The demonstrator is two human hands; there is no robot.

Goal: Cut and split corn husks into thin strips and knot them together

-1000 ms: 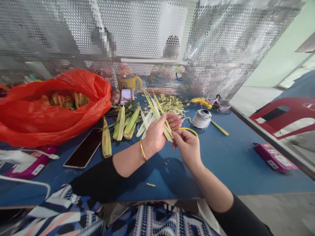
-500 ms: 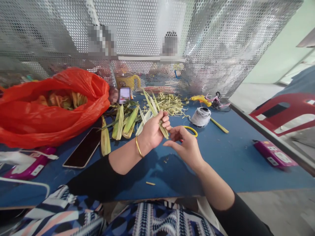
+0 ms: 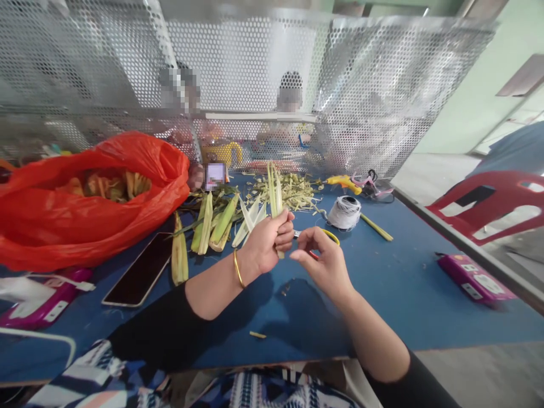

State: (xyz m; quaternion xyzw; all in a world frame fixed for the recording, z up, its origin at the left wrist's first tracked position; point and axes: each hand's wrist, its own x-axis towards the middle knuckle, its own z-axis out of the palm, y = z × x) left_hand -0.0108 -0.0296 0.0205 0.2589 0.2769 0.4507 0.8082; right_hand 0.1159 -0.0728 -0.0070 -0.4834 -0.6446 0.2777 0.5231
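Observation:
My left hand (image 3: pixel 272 241), a gold bangle at its wrist, is wrapped round a bundle of pale green husk strips (image 3: pixel 275 190) that stands nearly upright from the fist. Close to its right, my right hand (image 3: pixel 321 258) is curled with thumb and forefinger near each other; whether something thin is between them is too small to tell. Scissors (image 3: pixel 332 236) with a yellow and red handle lie partly hidden behind the right hand. Green husks (image 3: pixel 224 222) lie left of the bundle, and a heap of shredded strips (image 3: pixel 297 191) lies behind it.
On the blue table (image 3: pixel 395 289) are a red plastic bag (image 3: pixel 165 164), a phone (image 3: pixel 138 272), a spool of white twine (image 3: pixel 344 213), a yellow glue gun (image 3: pixel 345 183) and purple power strips (image 3: pixel 474 277). A perforated metal screen (image 3: pixel 250 62) stands behind; people show through it.
The husk bundle has turned from leaning left to nearly upright in my left hand. My right hand's fingers have curled in closer. The whole view has shifted slightly, with the table lower.

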